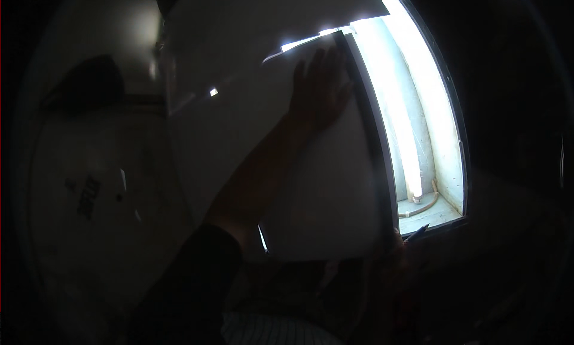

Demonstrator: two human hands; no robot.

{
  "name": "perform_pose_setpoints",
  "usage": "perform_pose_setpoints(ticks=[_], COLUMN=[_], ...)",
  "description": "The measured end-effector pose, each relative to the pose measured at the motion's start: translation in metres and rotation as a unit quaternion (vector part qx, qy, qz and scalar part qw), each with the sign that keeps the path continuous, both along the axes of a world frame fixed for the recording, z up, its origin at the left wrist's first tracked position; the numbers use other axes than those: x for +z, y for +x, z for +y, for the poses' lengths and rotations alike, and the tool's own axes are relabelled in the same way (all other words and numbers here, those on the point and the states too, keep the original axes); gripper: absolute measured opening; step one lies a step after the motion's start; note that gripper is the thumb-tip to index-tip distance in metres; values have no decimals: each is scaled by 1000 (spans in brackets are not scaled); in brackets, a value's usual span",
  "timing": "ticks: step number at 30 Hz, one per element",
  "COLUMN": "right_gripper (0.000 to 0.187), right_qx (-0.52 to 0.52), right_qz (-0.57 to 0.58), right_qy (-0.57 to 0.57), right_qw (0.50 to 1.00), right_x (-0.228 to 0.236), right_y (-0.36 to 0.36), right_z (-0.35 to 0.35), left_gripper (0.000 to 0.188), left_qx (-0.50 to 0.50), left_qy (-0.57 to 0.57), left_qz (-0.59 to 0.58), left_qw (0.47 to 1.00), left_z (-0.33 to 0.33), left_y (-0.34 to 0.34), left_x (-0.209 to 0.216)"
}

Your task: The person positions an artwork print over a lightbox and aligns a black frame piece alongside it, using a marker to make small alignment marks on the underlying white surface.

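My left hand lies flat with fingers apart on a pale, smooth sheet, close to its upper right corner. A dark strip edges the sheet on the right. Beside that edge a lit box glows, with a bright tube and a thin cable inside. My right hand, mostly lost in shadow, is at the sheet's lower right corner. From it a dark, pointed pen sticks out over the box's lower rim; the fingers appear closed round it.
Another dark sheet covers the upper part of the lit box. At left a pale surface carries dark print, with a dark rounded object above it. Most surroundings are too dark to make out.
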State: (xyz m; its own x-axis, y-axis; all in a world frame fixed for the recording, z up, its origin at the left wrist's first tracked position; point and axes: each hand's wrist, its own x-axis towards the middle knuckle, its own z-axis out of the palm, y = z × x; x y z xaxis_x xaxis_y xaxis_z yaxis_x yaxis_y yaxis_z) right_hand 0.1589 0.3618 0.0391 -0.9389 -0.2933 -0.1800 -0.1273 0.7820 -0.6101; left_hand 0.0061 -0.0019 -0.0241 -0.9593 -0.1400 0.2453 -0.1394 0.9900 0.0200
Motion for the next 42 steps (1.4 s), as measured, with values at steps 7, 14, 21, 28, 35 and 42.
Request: perform_pose_setpoints(ticks=[7, 14, 21, 28, 35, 42], right_gripper=[34, 34, 34, 32, 33, 34], right_qx=[88, 66, 20, 27, 22, 22], right_qz=[142, 95, 25, 39, 22, 41], right_qy=[4, -20, -10, -2, 8, -26], right_qw=[986, 993, 999, 999, 999, 999], right_x=[-11, -17, 3, -14, -12, -17], right_y=[-14, -10, -25, -10, -10, -12], right_z=[7, 12, -1, 8, 12, 13], left_gripper=[75, 76, 75, 89, 91, 92], left_qx=[6, 14, 24, 36, 37, 33], left_qy=[-21, -2, -5, -4, 17, 13], left_qz=[-40, -51, -46, -74, -83, -76], left_qw=[999, 999, 999, 997, 996, 996], left_z=[-1, 0, -10, -9, -5, -9], left_y=[-3, -4, -6, -7, -8, -8], left_x=[9, 12, 8, 12, 16, 14])
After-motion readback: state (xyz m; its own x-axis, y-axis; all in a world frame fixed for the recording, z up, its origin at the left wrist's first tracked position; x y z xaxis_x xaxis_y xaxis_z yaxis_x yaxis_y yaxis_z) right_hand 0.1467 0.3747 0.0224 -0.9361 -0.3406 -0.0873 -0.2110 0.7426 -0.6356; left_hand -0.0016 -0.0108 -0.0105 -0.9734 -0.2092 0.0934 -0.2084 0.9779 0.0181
